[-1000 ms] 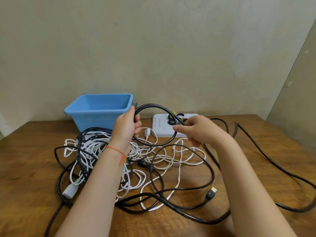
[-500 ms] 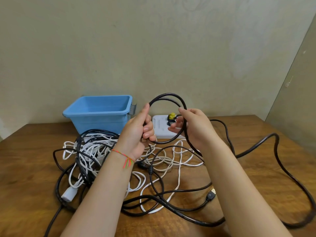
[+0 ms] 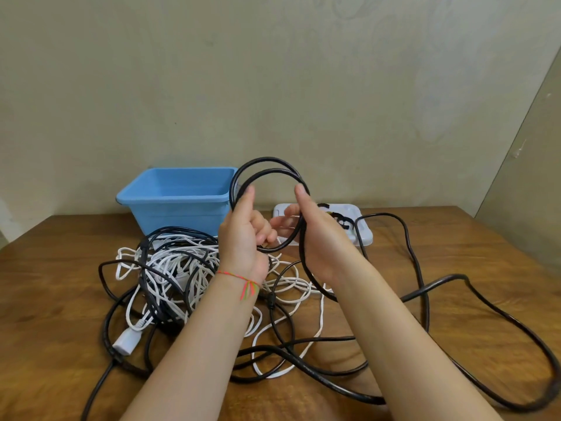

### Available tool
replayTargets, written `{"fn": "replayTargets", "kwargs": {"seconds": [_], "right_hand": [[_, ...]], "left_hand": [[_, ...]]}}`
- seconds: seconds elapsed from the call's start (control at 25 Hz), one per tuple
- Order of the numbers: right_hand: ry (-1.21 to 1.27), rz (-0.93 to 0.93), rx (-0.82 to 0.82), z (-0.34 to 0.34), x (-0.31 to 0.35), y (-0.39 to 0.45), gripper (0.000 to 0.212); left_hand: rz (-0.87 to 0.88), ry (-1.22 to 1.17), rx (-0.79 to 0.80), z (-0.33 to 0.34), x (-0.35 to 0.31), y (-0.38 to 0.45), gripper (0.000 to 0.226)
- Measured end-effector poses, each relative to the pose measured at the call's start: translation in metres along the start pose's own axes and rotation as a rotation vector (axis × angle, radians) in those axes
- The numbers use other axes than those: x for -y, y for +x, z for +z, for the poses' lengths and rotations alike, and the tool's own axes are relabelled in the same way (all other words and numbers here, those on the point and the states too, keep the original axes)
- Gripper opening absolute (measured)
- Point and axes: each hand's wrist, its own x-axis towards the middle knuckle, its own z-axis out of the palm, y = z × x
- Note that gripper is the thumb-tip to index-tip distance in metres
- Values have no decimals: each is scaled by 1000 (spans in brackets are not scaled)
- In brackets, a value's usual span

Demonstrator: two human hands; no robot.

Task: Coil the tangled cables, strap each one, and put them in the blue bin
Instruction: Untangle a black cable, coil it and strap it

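wall: plain pale greenish-beige plaster wall (image 3: 273, 71) behind, faintly mottled and stained
right side: a second, greyer surface (image 3: 534, 153) meets it at a slanted edge, possibly a door or side wall
bench: brown wooden bench (image 3: 54, 268), visible grain, glossy
light: soft, even

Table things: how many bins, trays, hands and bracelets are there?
Blue bin: 1
White tray: 1
Hands: 2, left hand and right hand, both holding the black cable
Bracelet: 1
Cable pile: too tangled to count
Total: 5
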Motion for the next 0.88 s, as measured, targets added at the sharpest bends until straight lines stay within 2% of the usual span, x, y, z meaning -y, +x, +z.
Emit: {"fn": "replayTargets", "kwargs": {"seconds": [0.08, 0.2, 0.32, 0.4, 0.44, 0.6, 0.64, 0.76, 0.88], "right_hand": [[54, -86, -25, 0, 2, 2, 50], [70, -172, -66, -13, 15, 1, 43], [-233, -279, -174, -29, 23, -2, 42], [-456, -295, -199, -35, 26, -3, 44], [-531, -290, -182, -37, 28, -4, 45], [-686, -310, -133, -48, 38, -8, 45], [-693, -326, -121, -52, 41, -10, 45], [-660, -356, -99, -61, 48, -14, 40], [-728, -376, -85, -62, 49, -15, 32]], "left_hand": [[-2, 97, 19, -1, 0, 1, 61], [-55, 320, 143, -2, -1, 2, 63], [-155, 209, 302, -4, -6, 3, 42], [-179, 131, 344, -3, -12, -1, 27], [-201, 107, 355, -3, -14, -2, 26], [-348, -9, 355, -7, -15, 2, 63], [-379, -47, 374, -8, -15, 3, 61], [-424, -106, 465, -8, -12, 1, 37], [-457, -154, 558, -7, -11, -3, 46]]}}
